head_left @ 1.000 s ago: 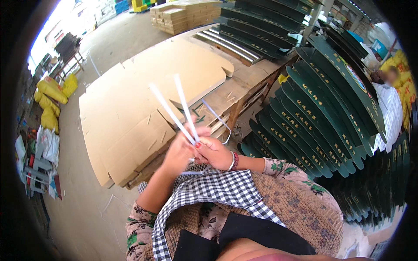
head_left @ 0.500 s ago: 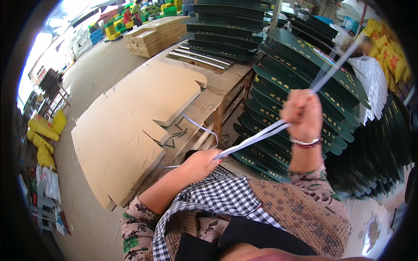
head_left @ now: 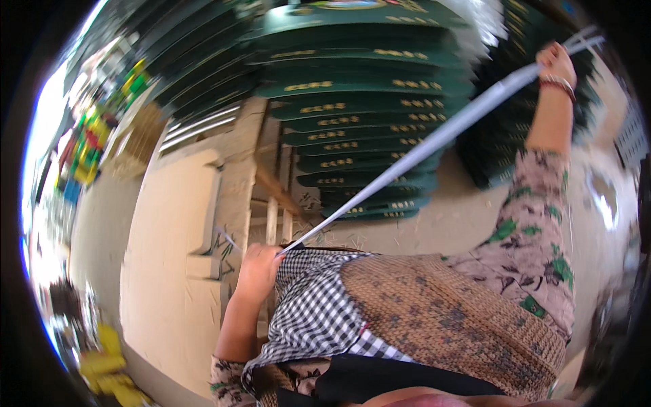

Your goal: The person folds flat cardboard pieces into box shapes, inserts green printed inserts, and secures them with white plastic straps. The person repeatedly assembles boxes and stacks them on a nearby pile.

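A pale, whitish flat plastic strap (head_left: 420,150) runs taut on a slant between my hands. My right hand (head_left: 557,66), raised at the upper right with the arm stretched out, is closed round its far part, and loose ends stick out beyond the fist. Low by the table edge, in front of the checked apron, my left hand (head_left: 260,271) pinches the other part. Left of that hand, a short piece of strap shows over the table. Flat cardboard sheets (head_left: 163,251) lie on the wooden table (head_left: 234,180) beside my left hand.
Tall stacks of dark green printed sheets (head_left: 366,102) stand ahead, with more dark sheets (head_left: 498,129) at the right. Metal rollers (head_left: 203,129) sit at the table's far end. Yellow sacks (head_left: 108,366) lie on the floor at the lower left. Motion blurs the edges.
My view has turned to the right. My right hand has swung out and away to the right, drawing the strap into a longer stretch; my left hand keeps hold by the table.
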A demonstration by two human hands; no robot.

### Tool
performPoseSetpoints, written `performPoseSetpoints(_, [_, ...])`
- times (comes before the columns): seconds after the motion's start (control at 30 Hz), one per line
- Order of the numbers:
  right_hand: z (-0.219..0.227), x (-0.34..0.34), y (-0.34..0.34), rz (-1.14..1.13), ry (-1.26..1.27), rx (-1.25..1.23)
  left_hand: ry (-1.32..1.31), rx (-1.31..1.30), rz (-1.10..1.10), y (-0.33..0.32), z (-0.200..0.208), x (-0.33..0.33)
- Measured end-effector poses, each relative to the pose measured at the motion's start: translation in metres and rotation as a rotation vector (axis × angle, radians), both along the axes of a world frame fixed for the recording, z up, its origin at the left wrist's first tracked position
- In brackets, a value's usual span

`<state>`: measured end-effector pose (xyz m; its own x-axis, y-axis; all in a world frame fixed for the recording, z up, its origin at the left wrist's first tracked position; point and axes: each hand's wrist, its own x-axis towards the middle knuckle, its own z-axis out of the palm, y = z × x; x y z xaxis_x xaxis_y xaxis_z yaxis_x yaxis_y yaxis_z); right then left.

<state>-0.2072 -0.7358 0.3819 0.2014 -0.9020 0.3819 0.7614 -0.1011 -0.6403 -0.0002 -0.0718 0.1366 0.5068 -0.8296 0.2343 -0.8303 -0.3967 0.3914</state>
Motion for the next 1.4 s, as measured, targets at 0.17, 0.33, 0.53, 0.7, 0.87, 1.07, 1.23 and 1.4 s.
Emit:
performPoseSetpoints(0.17, [-0.055,-0.068,-0.059,-0.433,-0.206,0.161,0.395,-0.098,-0.025,-0.025,0.026,-0.027])
performPoseSetpoints(0.33, [-0.071,0.002,0.080,0.190,-0.216,-0.258,0.922,-0.646,0.090,-0.056,0.081,-0.026])
performPoseSetpoints(0.53, [-0.161,0.195,0.334,0.141,0.261,-1.069,1.003,-0.999,-0.054,-0.090,0.148,-0.033])
performPoseSetpoints(0.7, [-0.209,0.213,0.550,1.411,-0.046,-0.888,0.698,-1.187,0.086,-0.061,0.186,-0.039])
performPoseSetpoints(0.87, [-0.206,0.196,0.530,1.705,0.053,-0.827,0.860,-1.053,-0.195,-0.098,0.169,-0.042])
performPoseSetpoints(1.07, [-0.276,0.170,0.410,1.055,0.697,-0.954,0.678,-0.482,-0.208,-0.104,0.126,-0.027])
performPoseSetpoints(1.23, [-0.378,0.047,0.206,0.586,1.973,-1.281,0.936,0.186,-0.363,-0.076,0.065,-0.021])
performPoseSetpoints(1.4, [-0.467,-0.129,0.120,0.528,2.611,-0.669,0.939,0.261,-0.221,-0.071,0.052,-0.017])
